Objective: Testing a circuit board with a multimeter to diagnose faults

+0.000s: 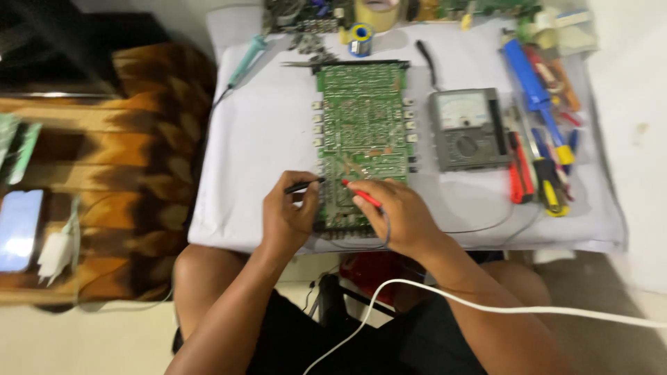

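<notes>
A long green circuit board [361, 125] lies solder side up on the white-covered low table [257, 139]. My left hand [288, 215] grips a black test probe [303, 185], its tip touching the board's near left edge. In my right hand [399, 215] sits a red test probe [360, 194], pointed at the board's near end. A grey analog multimeter [469, 128] rests just right of the board, with thin leads running from it toward my hands.
Screwdrivers, pliers and a blue desoldering pump [535, 87] lie at the table's right. A soldering iron [246, 62], solder spool [360, 39] and tape roll [379, 12] sit at the back. A phone [19, 229] and white charger [55, 253] lie left. A white cable [486, 305] crosses my lap.
</notes>
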